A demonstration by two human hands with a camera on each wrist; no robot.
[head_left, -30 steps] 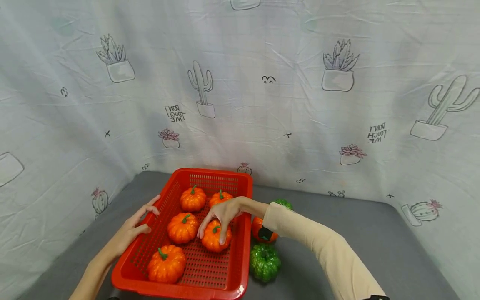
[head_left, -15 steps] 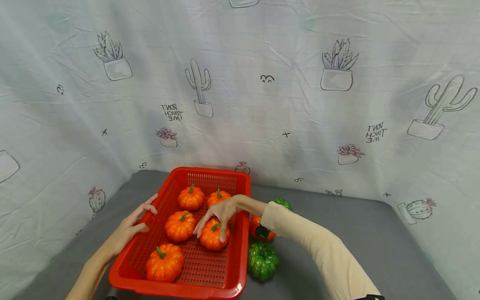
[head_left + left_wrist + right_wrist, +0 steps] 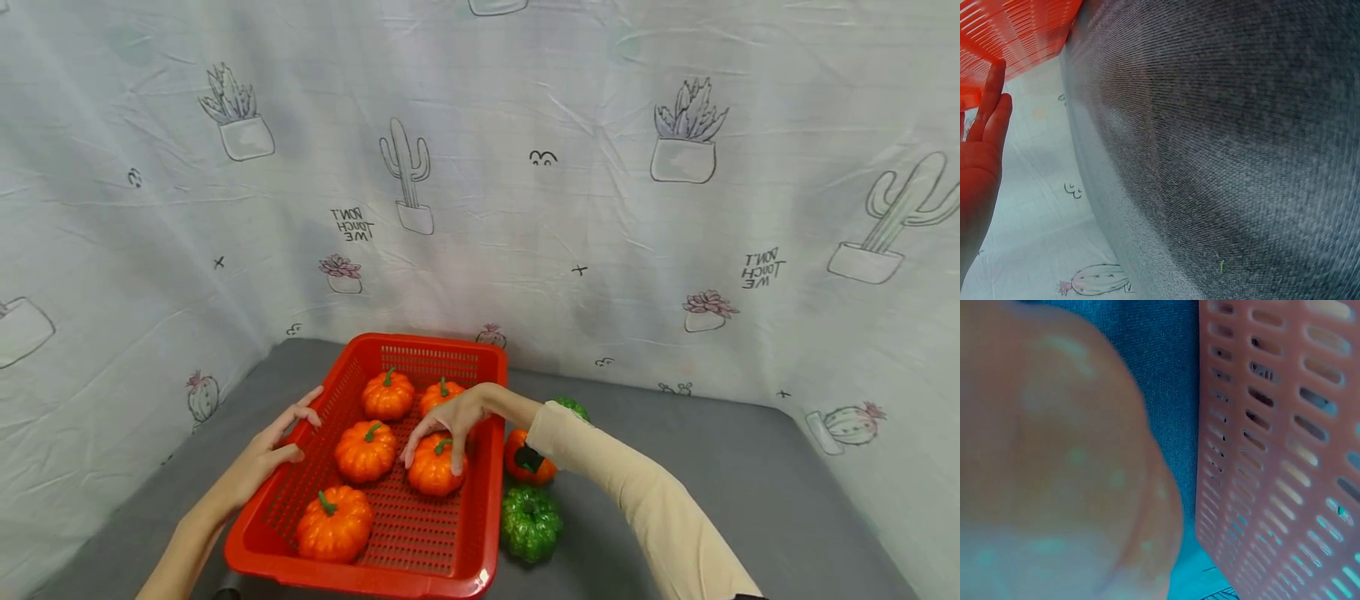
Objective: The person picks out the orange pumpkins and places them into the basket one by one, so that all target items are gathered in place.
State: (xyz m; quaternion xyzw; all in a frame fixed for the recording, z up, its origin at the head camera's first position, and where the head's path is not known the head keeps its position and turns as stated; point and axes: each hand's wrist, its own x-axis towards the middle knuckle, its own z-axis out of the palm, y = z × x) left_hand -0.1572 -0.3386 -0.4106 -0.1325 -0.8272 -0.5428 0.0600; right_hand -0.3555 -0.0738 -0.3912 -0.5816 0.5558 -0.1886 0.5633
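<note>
A red plastic basket [image 3: 375, 578] holds several orange toy pumpkins with green stems. Over its right wall reaches my right hand [image 3: 448, 421], with thumb and fingers curled round an orange pumpkin [image 3: 433, 471] inside. My left hand [image 3: 264, 457] is at the left rim, its fingers fairly straight and touching the basket's side. In the left wrist view those fingers [image 3: 996, 100] lie against the slotted outer wall. The right wrist view shows the slotted wall [image 3: 1272, 444] and a blurred orange surface close to the lens; the right hand is not visible there.
Right of the basket lie a shiny green pumpkin [image 3: 531, 523], an orange one [image 3: 528, 457] partly behind the dark wrist device, and another green one [image 3: 573, 407] partly behind the sleeve. Grey cloth [image 3: 675, 467] covers the table. A cactus-print curtain [image 3: 480, 208] hangs behind.
My right hand has risen slightly and its thumb has shifted on the pumpkin, which has moved a little away from me. The left hand stays at the rim.
</note>
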